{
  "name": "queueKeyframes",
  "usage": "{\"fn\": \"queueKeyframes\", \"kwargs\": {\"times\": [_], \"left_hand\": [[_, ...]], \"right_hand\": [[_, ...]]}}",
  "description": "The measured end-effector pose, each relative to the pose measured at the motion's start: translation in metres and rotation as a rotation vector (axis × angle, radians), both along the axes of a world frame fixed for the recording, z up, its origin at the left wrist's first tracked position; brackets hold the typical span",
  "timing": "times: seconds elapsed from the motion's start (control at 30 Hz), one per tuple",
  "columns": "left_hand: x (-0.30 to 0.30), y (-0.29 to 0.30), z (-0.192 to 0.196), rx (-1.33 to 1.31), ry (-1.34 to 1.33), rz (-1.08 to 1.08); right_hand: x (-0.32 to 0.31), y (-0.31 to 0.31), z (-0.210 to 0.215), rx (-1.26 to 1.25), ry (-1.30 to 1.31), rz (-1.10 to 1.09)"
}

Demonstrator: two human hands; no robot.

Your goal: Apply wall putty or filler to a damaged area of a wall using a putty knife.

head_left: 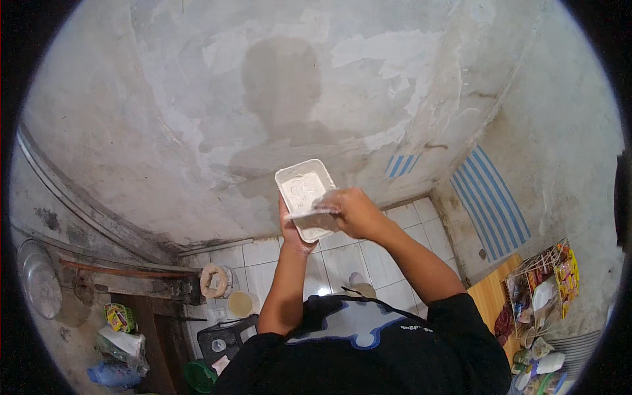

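Observation:
My left hand (288,228) supports a white rectangular tub (322,168) from below and along its left side, in front of the wall. Inside the tub is a thick white paste (304,189) with an uneven, worked surface. Over the tub's near half, my right hand (360,214) grips a flat, pale scraper (304,213), its fingers closed round the right end. The scraper lies crosswise above the paste and is slightly blurred. Whether its edge touches the paste I cannot tell.
Ahead rises a grey wall (197,79) with whitish patches. Floor tiles (263,253) lie below. At the lower left stand a round pale container (240,303) and a black case (224,339). A wire rack of packets (536,283) hangs at the right, beside a wooden surface (490,293).

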State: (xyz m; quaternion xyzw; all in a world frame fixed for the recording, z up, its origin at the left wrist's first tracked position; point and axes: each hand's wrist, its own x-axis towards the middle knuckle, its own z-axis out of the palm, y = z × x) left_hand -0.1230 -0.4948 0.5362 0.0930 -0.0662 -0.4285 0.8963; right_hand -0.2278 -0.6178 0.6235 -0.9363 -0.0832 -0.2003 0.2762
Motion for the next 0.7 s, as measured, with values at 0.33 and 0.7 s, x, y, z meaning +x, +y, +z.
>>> {"fn": "queueKeyframes", "kwargs": {"times": [0.33,0.7], "left_hand": [[-0.007,-0.013,0.006,-0.015,0.006,-0.087],[0.006,-0.011,-0.012,0.124,0.030,0.096]], "right_hand": [[0.008,-0.023,0.031,0.007,-0.090,-0.176],[-0.018,-0.011,0.006,0.020,0.119,-0.219]]}}
